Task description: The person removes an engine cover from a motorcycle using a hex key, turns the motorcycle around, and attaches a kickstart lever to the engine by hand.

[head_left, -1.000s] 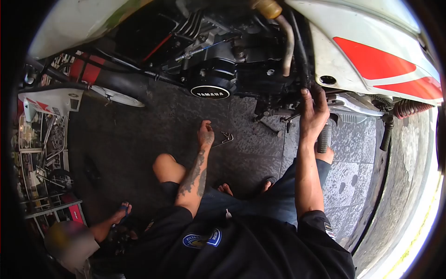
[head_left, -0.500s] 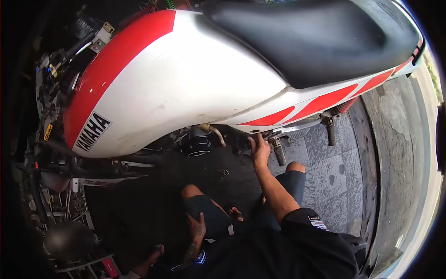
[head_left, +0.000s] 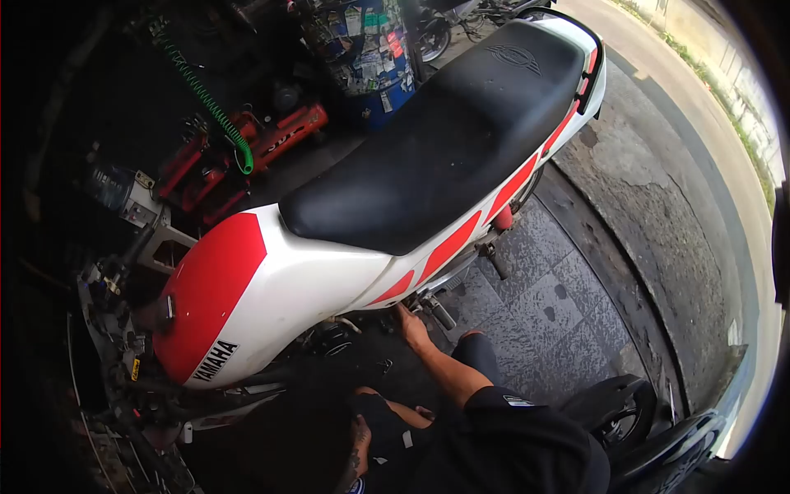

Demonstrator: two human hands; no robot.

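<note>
A white and red Yamaha motorcycle tank (head_left: 280, 288) and a long black seat (head_left: 436, 156) stretch across the view. My right hand (head_left: 414, 329) reaches to the lower edge of the white and red side panel (head_left: 393, 288), just ahead of a footpeg (head_left: 443, 313). One finger stretches up against that edge; the other fingers are partly hidden, and no held object shows. On my bent leg, near the knee, lies my left hand (head_left: 360, 432), open and dimly lit, holding nothing visible.
A red air compressor (head_left: 288, 136) and a coiled green hose (head_left: 210, 107) are beyond the motorcycle. At the lower right is a black wheel (head_left: 625, 416), close to me. A small metal piece (head_left: 385, 364) lies on the dark floor. Grey tiles (head_left: 535, 305) run toward the street.
My view has swung up and back, so more of the seat, workshop and street shows. My right hand stays at the side panel's lower edge, and my left stays on my leg.
</note>
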